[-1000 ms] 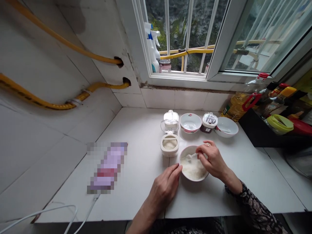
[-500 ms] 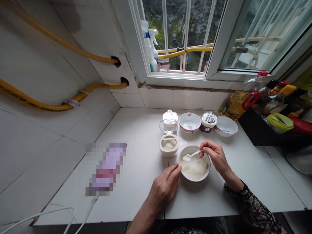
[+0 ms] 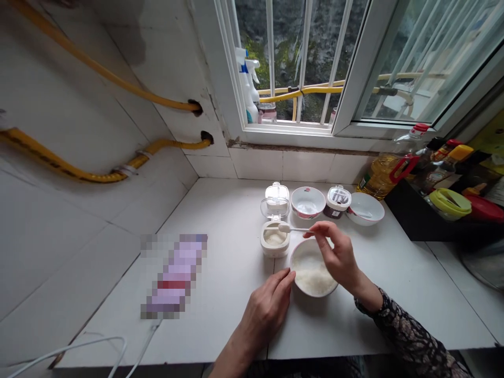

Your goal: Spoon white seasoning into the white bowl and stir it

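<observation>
A small white spoon (image 3: pixel 296 229) is pinched in my right hand (image 3: pixel 339 257), its bowl over the right rim of an open white jar (image 3: pixel 275 251) that holds pale granules. Below my right hand stands a white bowl (image 3: pixel 313 283) with whitish granules inside. The fingertips of my left hand (image 3: pixel 271 302) touch the left rim of this bowl, closed around its edge. The jar's clear lid (image 3: pixel 275 208) is flipped up at the back.
Behind are another white jar (image 3: pixel 276 192), an empty bowl (image 3: pixel 308 203), a dark lidded jar (image 3: pixel 337 201) and a bowl with a spoon (image 3: pixel 365 209). An oil bottle (image 3: pixel 388 168) and black rack (image 3: pixel 421 215) stand right; a pixelated purple object (image 3: pixel 175 275) lies left.
My right hand has moved the spoon up and left, from over the granule bowl to the open jar. My left hand stays at the bowl's rim. The view has shifted slightly.
</observation>
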A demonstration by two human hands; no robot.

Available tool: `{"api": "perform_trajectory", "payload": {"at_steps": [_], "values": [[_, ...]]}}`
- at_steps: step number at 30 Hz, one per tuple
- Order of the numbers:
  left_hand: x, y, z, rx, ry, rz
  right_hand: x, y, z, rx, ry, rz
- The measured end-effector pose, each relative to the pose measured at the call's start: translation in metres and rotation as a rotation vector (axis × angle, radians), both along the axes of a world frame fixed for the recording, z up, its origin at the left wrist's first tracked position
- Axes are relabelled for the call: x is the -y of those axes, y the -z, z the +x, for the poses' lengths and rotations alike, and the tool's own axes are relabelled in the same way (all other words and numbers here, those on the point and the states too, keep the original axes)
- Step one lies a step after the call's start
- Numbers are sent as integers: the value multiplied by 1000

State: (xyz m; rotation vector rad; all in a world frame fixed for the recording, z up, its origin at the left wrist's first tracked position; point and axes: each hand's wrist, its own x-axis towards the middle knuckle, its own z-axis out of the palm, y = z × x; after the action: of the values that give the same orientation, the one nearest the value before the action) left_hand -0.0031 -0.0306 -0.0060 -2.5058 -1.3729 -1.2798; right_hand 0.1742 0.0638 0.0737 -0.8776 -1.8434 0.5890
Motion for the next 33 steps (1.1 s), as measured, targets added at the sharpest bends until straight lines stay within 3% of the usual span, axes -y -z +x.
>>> {"api": "perform_trajectory", "payload": {"at_steps": [3,6,12,21,26,30,33], "values": [[-1,-1,0,-1,3,-3,0,6,-8,251,-84,352],[-1,-1,1,1,5,-4,0,3,-5,316,-94,448],[-1,1,0,-7,-2,7,4,-13,22,223,-5,335],[0,-1,0,0,1,-15,12,15,23,260,-41,135],[0,-1,0,-5,-1,-10,16,12,19,241,36,72],[0,0,0,-3,3,-9,19,11,17,213,7,-21],[0,0,0,-6,1,-6,17,14,19,255,12,5]]}}
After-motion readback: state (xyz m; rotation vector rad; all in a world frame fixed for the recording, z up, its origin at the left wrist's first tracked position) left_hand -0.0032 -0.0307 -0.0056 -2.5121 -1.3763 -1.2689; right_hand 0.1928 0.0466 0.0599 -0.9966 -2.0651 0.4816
